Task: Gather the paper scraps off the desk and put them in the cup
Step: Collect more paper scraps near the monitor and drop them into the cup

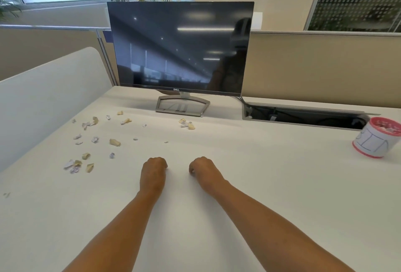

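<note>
Several crumpled paper scraps [114, 142], white and yellowish, lie scattered over the left part of the white desk [260, 185]. A small clump of scraps [187, 124] sits in front of the monitor stand. The cup [376, 139], white with a red rim and base, stands at the far right with bits inside. My left hand [154, 174] and my right hand [205, 172] rest on the desk in the middle as closed fists, side by side. Nothing shows in either fist. Both are to the right of the scraps and far left of the cup.
A dark Dell monitor [180, 48] on a silver stand [182, 106] sits at the back centre. An open cable slot [303, 116] runs along the back right. A white divider panel [47, 93] borders the left side. One tiny scrap [7, 195] lies near the left edge.
</note>
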Demonstrator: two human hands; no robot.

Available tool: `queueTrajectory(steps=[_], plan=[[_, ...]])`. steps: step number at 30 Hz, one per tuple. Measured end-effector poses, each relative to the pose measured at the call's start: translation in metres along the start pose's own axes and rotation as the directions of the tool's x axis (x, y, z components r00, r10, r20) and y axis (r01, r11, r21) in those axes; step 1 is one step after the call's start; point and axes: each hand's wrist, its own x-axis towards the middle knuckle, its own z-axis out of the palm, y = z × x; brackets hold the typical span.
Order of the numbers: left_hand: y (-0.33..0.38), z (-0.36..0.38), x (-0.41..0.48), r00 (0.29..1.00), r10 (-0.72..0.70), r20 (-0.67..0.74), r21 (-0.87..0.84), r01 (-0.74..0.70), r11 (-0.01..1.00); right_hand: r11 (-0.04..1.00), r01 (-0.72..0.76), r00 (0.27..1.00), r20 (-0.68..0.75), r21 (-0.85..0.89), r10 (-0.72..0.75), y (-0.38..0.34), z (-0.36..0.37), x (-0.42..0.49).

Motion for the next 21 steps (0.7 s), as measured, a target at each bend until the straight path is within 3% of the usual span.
queueTrajectory(steps=[7,13,21], plan=[[0.054,0.013,-0.041,1.000,0.019,0.004,-0.122,-0.018,0.992,0.997,-0.076,0.997,0.013,-0.009,0.076,0.041,-0.021,-0.055],[0.123,0.033,-0.069,0.992,0.121,0.021,-0.199,-0.114,0.973,0.971,-0.208,0.978,0.037,0.118,0.205,0.101,-0.049,-0.096],[0.217,0.065,-0.095,0.967,0.248,0.058,-0.222,-0.230,0.948,0.937,-0.317,0.948,0.011,0.146,0.319,0.192,-0.101,-0.147]])
